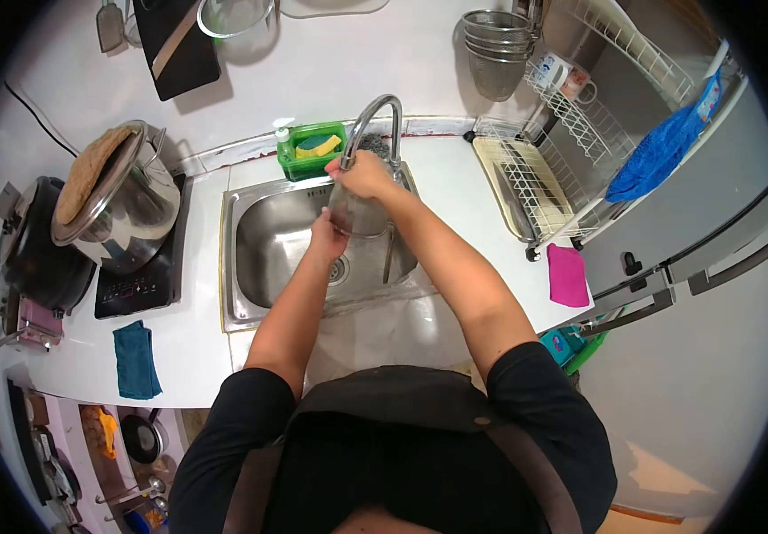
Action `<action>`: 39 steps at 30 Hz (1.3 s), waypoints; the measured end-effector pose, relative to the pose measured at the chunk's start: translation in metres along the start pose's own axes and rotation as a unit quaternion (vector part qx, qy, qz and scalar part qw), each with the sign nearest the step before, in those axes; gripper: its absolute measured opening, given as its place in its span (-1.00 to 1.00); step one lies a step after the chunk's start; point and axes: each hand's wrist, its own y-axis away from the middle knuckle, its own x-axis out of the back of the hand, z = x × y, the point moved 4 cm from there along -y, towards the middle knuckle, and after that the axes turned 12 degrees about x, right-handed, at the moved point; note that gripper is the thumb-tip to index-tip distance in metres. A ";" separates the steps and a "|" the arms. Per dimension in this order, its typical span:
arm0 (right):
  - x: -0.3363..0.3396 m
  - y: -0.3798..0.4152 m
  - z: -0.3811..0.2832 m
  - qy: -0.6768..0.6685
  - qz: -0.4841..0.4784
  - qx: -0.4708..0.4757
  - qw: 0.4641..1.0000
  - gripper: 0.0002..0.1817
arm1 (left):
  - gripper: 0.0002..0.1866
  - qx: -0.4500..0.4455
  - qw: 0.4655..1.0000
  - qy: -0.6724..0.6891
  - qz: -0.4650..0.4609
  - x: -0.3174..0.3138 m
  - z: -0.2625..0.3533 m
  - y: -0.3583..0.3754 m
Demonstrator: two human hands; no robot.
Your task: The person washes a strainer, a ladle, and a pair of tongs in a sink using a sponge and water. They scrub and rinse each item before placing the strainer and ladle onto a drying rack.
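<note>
Over the stainless steel sink [255, 267], a see-through container [359, 218] is held tilted beneath the curved faucet [375, 105]. My left hand [329, 238] grips its lower left side, fingers closed against it. My right hand [364, 176] is at its upper end, right by the spout, with fingers curled; part of them is hidden behind the faucet. Whether water is running I cannot make out. Behind the sink stands a green caddy [293, 171] holding a yellow sponge [318, 147] and a pump bottle [283, 133].
To the left, a big steel pot [148, 214] sits on an induction cooker [139, 289], near a folded teal cloth [137, 360]. On the right are a wire dish rack [535, 182], a pink cloth [567, 276] and a fridge [669, 356]. Metal strainers [497, 58] hang on the wall.
</note>
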 end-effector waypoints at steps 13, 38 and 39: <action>0.057 -0.007 0.020 -0.228 -0.121 -0.095 0.961 -0.81 | -0.64 -0.063 0.969 -0.164 0.175 0.042 0.067 0.021; -0.115 0.049 0.065 -0.563 -0.167 -0.286 0.757 -0.56 | -0.72 -0.248 0.750 -0.610 -0.055 -0.038 0.113 0.145; -0.116 0.050 0.064 -0.565 -0.168 -0.288 0.755 -0.56 | -0.67 -0.304 0.618 -0.714 -0.128 -0.055 0.110 0.157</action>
